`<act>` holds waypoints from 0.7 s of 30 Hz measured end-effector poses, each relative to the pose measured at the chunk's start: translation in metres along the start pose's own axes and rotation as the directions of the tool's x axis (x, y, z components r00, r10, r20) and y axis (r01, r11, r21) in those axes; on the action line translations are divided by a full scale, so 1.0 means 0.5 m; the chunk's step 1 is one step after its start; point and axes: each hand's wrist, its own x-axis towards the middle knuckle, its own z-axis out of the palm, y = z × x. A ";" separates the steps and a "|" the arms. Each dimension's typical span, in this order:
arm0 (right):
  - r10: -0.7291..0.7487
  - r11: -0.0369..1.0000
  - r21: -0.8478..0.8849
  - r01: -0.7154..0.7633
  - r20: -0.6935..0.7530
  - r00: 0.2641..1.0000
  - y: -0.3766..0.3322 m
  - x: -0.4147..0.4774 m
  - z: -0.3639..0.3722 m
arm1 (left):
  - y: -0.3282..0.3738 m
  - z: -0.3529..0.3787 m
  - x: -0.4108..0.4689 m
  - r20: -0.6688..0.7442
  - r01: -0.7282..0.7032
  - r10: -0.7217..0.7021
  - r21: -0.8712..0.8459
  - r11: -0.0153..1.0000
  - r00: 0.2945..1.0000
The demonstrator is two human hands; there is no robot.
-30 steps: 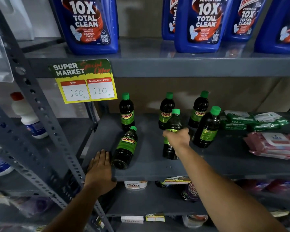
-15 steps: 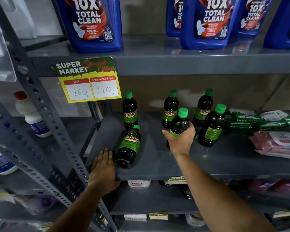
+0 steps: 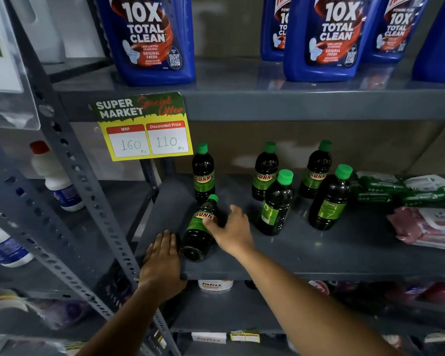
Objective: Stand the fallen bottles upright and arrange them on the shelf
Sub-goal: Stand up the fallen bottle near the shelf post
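Observation:
One dark Sunny bottle (image 3: 199, 229) with a green cap lies on its side near the front left of the grey middle shelf (image 3: 319, 255), base toward me. My right hand (image 3: 231, 232) reaches over it, thumb on its label and fingers spread, not closed around it. My left hand (image 3: 162, 263) lies flat on the shelf's front edge, just left of the bottle's base. Three like bottles stand upright along the back (image 3: 203, 173) (image 3: 265, 173) (image 3: 316, 170). Two more stand in front of them (image 3: 276, 204) (image 3: 330, 199).
Green wipe packs (image 3: 401, 188) and pink packs (image 3: 427, 227) lie at the shelf's right end. Big blue cleaner bottles (image 3: 149, 39) stand on the shelf above, with a yellow price tag (image 3: 144, 129) hanging from its edge. A slanted perforated steel post (image 3: 88, 191) and white bottles (image 3: 54, 176) are at left.
My right hand has let go of the bottle it stood upright in the middle and has moved left onto the lying bottle. My left hand stayed on the shelf edge.

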 end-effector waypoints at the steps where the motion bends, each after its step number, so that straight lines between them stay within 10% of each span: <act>1: 0.089 0.996 0.019 -0.089 0.020 0.996 -0.011 0.015 0.008 | 0.002 -0.001 -0.001 0.004 0.001 -0.002 0.005 1.000 1.000; 11: 0.397 0.838 0.344 -0.423 0.146 0.906 -0.055 0.061 0.063 | 0.002 -0.003 -0.003 0.016 0.003 -0.003 -0.004 1.000 1.000; 21: 0.328 0.813 0.531 -0.239 -0.078 0.941 -0.081 0.047 0.063 | -0.002 0.005 0.000 -0.001 -0.009 0.009 -0.027 1.000 1.000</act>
